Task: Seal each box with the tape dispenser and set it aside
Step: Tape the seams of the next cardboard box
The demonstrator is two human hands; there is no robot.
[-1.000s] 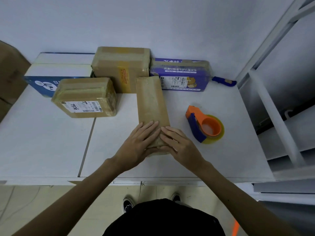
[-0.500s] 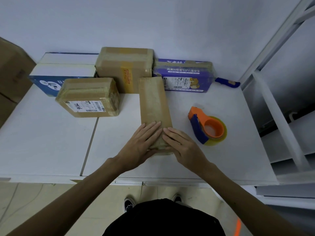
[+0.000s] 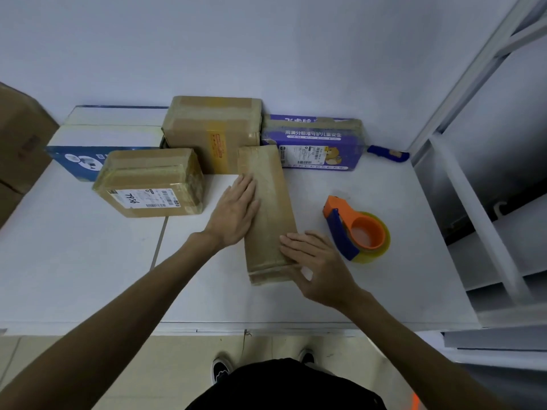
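Lengthwise on the tabletop (image 3: 88,276), the narrow brown box (image 3: 268,220) lies about midway between the left and right edges, one short end toward the near edge and the other toward the far edge. Left hand (image 3: 235,213) lies flat against the box's left long side, its fingers (image 3: 247,187) straight and close together, tips reaching toward the far end. Right hand (image 3: 318,266) rests on the box's near right corner, fingers (image 3: 291,241) straight and slightly spread across the top, thumb beside the right side. Neither hand grips it. Just apart, toward the right edge, the orange and blue tape dispenser (image 3: 356,229) sits untouched.
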